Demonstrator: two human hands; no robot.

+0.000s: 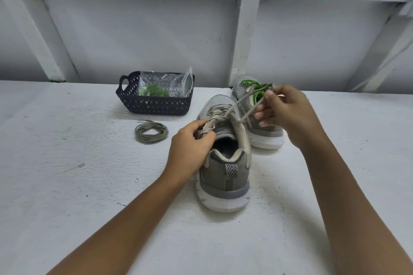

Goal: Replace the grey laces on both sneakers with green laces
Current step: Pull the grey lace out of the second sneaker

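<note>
On the white tabletop (78,163) a grey mesh sneaker (225,169) stands with its heel toward the camera. The left hand (190,147) grips its grey flat lace (220,110) near the tongue, and the right hand (286,111) pinches the raised lace ends. Behind stands a second grey sneaker (266,134) with a bright green lace (251,83). To the left lie a coiled grey lace (151,133) and a dark perforated plastic basket (156,106).

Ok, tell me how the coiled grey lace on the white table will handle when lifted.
The loose coil of flat grey shoelace is probably floppy: nothing ties it, so it would likely unwind and dangle. It looks thin, so probably very light and unlikely to roll.
</note>
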